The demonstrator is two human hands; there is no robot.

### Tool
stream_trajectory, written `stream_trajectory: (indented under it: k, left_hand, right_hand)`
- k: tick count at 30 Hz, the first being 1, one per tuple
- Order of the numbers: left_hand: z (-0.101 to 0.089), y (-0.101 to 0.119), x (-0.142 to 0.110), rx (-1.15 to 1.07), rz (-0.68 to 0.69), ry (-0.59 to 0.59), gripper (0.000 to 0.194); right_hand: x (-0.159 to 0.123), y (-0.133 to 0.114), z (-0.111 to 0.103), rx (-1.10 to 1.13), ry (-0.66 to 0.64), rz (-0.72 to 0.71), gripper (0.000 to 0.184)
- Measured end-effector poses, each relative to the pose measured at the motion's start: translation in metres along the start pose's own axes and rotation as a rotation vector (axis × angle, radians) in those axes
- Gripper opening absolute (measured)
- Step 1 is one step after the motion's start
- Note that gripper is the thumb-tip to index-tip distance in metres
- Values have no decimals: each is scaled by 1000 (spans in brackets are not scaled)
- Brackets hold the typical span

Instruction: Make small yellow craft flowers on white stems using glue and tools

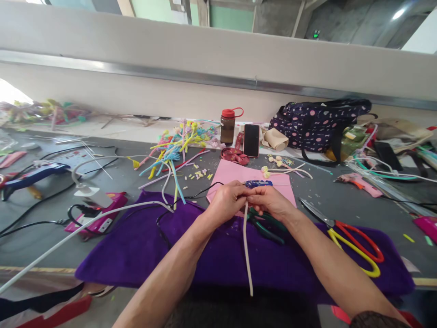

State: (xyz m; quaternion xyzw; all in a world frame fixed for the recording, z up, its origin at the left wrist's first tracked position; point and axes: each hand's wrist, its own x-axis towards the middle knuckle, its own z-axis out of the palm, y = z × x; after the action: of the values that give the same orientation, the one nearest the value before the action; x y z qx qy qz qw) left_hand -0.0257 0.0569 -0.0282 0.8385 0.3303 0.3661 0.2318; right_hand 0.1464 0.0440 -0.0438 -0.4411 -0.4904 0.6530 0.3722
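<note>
My left hand (pixel 229 198) and my right hand (pixel 270 201) meet over the front of the pink sheet (pixel 235 172), fingers pinched together. Between the fingertips is the upper end of a cream pipe cleaner (pixel 247 248), whose long stem hangs down over the purple cloth (pixel 218 255). What lies inside the pinch is hidden. Just behind my fingers rests a blue-handled tool (pixel 258 183). Green-handled pliers (pixel 269 230) lie under and beside my right hand. Scissors (pixel 355 243) with red and yellow handles lie open on the cloth, right of my right forearm.
Colourful pipe-cleaner flowers (pixel 177 143) are heaped behind my left hand. Finished small flowers (pixel 269 171) lie on the sheet's far right. A red-lidded bottle (pixel 227 127), a phone (pixel 251 140) and a patterned bag (pixel 314 125) line the back. A pink power strip (pixel 109 214) with cables sits left; a pink glue gun (pixel 362 183) right.
</note>
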Motion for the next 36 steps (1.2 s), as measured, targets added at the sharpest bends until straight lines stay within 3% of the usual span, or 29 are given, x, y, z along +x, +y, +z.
stream_trajectory:
  k: [21,28,30,33,36]
  left_hand:
    - [-1,-3,-6,122,144,-148,22]
    - [0,-1,-7,128,126,-130,21]
    - [-1,1,-5,51,68,-63,26]
    - [0,4,-2,-182,-149,53,28]
    - [1,5,0,-495,-382,58,20]
  right_hand:
    - [3,6,-3,-22,27,9,18]
    - [0,1,0,-80,63,-23,18]
    - [-3,-4,1,-130,107,-82,18]
    - [-8,-13,4,-364,270,-266,16]
    - [-11,-15,9,-663,382,-425,13]
